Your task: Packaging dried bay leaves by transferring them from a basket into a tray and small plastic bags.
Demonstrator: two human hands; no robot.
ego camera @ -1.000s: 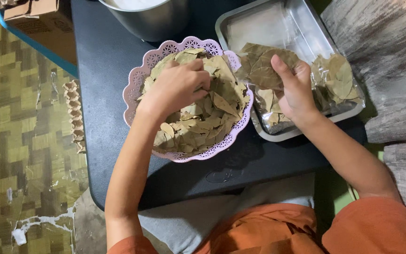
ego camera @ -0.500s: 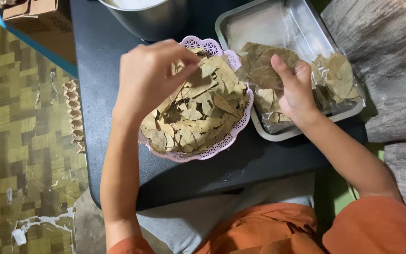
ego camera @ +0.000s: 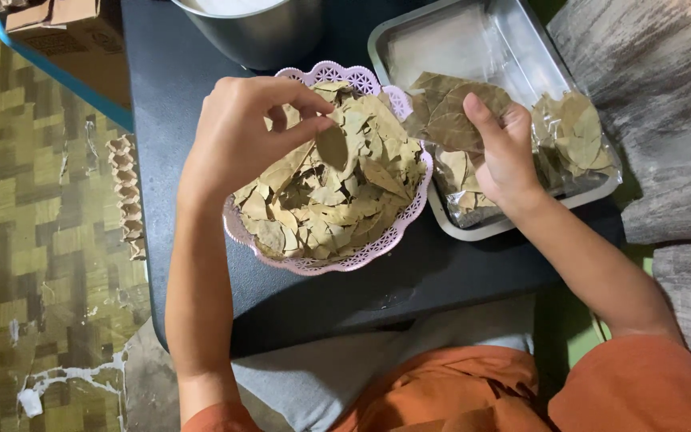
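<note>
A pale purple lacy basket (ego camera: 397, 233) full of dried bay leaves (ego camera: 337, 204) sits on the dark table. My left hand (ego camera: 241, 132) hovers over its left side, thumb and fingers pinching a single dried leaf (ego camera: 332, 146). My right hand (ego camera: 504, 156) rests in the metal tray (ego camera: 505, 44) to the right, holding a stack of dried leaves (ego camera: 451, 116). Clear plastic packets of leaves (ego camera: 573, 144) lie in the tray beside and under that hand.
A steel pot (ego camera: 257, 32) stands at the table's far edge behind the basket. A cardboard box (ego camera: 65, 40) and an egg carton strip (ego camera: 125, 196) lie on the patterned floor at left. Grey wooden boards (ego camera: 665, 96) are at right.
My left hand has lifted out of the leaf pile with one leaf pinched in its fingers. My right hand has stayed in the tray with its stack.
</note>
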